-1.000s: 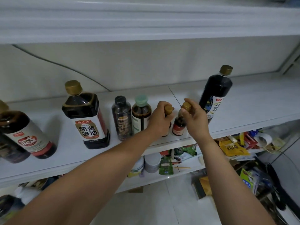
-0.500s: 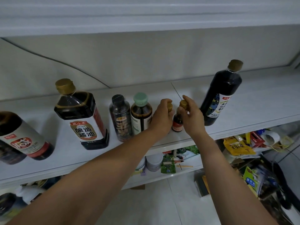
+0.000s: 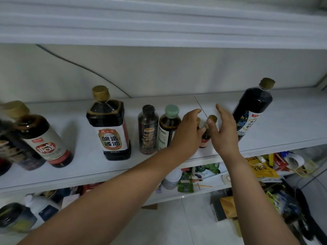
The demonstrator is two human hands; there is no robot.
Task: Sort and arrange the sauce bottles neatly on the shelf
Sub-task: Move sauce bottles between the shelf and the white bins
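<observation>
Both hands have released the caps; left hand (image 3: 187, 133) and right hand (image 3: 225, 133) hover, fingers spread, flanking a small bottle (image 3: 205, 138) near the shelf (image 3: 283, 131) edge; second bottle (image 3: 198, 121) sits mostly hidden behind the left hand; far-left bottles (image 3: 12, 147) are blurred, cut off.

Dim, flat, greyish light; soft shadows lie across the shelf (image 3: 292, 124). Wide-angle distortion bends the edges, and the leftmost bottles (image 3: 16, 149) are smeared with blur.

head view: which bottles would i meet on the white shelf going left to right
red-label bottle, square soy sauce bottle, black-capped bottle, green-capped bottle, small gold-capped bottle, tall dark bottle
</observation>
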